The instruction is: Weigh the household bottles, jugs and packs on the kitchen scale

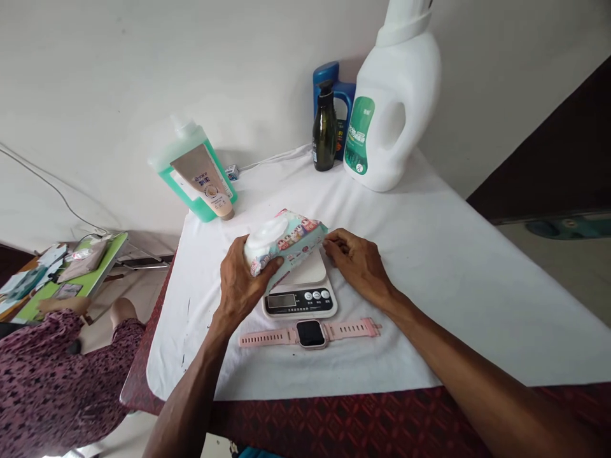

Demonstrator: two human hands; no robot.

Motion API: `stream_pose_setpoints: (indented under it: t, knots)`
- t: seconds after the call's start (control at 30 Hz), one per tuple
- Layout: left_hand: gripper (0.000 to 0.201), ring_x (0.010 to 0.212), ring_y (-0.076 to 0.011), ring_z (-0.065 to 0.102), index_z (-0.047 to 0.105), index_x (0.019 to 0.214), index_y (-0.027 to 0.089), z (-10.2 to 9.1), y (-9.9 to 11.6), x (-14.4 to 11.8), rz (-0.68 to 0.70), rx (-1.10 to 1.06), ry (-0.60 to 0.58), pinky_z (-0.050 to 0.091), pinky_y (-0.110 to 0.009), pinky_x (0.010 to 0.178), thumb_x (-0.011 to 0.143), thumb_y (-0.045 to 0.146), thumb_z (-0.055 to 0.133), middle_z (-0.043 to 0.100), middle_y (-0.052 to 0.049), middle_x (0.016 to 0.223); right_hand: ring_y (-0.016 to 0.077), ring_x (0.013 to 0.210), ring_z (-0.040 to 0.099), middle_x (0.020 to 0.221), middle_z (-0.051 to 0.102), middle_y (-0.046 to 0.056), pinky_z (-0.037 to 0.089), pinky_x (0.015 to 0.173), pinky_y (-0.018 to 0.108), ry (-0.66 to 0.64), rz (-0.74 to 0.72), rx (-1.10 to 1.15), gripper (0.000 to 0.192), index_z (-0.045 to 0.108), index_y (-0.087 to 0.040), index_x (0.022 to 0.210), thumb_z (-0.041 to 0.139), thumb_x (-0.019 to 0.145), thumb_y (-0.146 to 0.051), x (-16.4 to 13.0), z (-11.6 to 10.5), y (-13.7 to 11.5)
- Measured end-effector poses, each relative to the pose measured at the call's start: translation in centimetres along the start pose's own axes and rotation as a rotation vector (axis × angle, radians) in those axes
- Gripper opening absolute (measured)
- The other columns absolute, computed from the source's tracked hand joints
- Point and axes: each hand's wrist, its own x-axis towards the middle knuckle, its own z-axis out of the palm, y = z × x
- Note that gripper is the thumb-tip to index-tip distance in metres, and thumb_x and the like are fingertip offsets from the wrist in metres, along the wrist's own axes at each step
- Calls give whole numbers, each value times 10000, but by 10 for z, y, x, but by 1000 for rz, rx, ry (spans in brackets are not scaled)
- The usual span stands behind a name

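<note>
Both hands grip the pastel, cartoon-printed wipes pack [286,245]: left hand [243,280], right hand [358,264]; scale [300,299] partly hidden.

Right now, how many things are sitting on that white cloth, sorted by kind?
Bottles: 4 – tilted green pump bottle, dark glass pump bottle, blue plastic bottle, big white detergent jug
Wipes packs: 1 – patterned soft wipes pack, held by the left hand and right hand
Scales: 1 – white digital kitchen scale
Watches: 1 – pink smartwatch
Total: 7
</note>
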Motion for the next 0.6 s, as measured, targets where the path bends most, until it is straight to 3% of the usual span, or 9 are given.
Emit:
stream_pose_setpoints:
  t: [0.13, 0.23, 0.43, 0.6]
  knots:
    - [490, 779, -212, 650, 700, 985, 169, -5, -5, 18, -242, -417, -46, 511, -330, 673, 712, 533, 884, 718, -47, 890, 183, 676, 613, 744, 676, 37, 498, 635, 301, -6, 10, 9, 240, 662, -214, 844, 534, 922, -401, 0, 0, 0]
    - [522, 782, -188, 657, 714, 1027, 156, -6, -3, 39, -256, -580, -43, 521, -304, 682, 686, 499, 910, 728, -45, 929, 184, 668, 614, 739, 672, 36, 497, 619, 294, -2, 14, 23, 233, 662, -217, 843, 538, 914, -401, 2, 0, 2]
    - [430, 720, -162, 580, 694, 867, 168, 18, 20, 102, -53, -358, 55, 444, -269, 622, 663, 482, 907, 664, -11, 803, 183, 645, 608, 709, 660, 26, 484, 600, 285, 16, 2, 40, 252, 644, -229, 816, 528, 925, -424, 4, 0, 5]
    - [387, 712, -185, 573, 683, 855, 196, 53, 33, 135, 48, -163, -15, 396, -284, 626, 679, 464, 898, 664, -4, 764, 168, 602, 573, 682, 637, 11, 442, 586, 277, 14, -10, 31, 249, 614, -237, 795, 512, 923, -424, 5, -1, 5]
